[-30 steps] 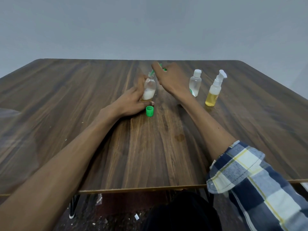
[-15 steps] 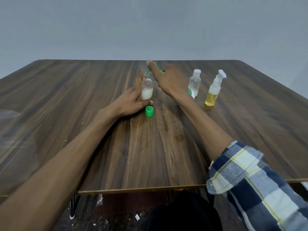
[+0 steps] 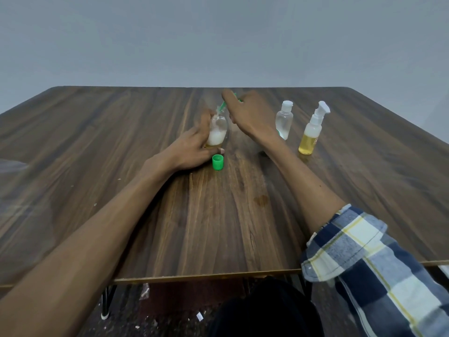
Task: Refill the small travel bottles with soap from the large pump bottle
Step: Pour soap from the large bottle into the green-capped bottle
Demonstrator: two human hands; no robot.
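My left hand point(image 3: 192, 149) grips a small clear travel bottle point(image 3: 217, 132) that stands on the wooden table point(image 3: 243, 227), roughly the lower half of it filled with white soap. My right hand point(image 3: 250, 113) lies over the green pump head of the large pump bottle, index finger stretched forward. The green nozzle point(image 3: 222, 107) points down into the small bottle's open neck. My hands hide most of the large bottle's clear body. A green cap point(image 3: 217, 162) lies loose on the table just in front of my left hand.
To the right stand a clear travel bottle with a white flip cap point(image 3: 283, 120) and a small pump bottle of yellow liquid point(image 3: 312, 132). The table's near edge point(image 3: 206, 276) runs under my forearms. A small stain point(image 3: 261, 199) marks the wood.
My right hand shifted a little left over the pump and came back. The left hand keeps the small bottle in place. The soap level looks about the same.
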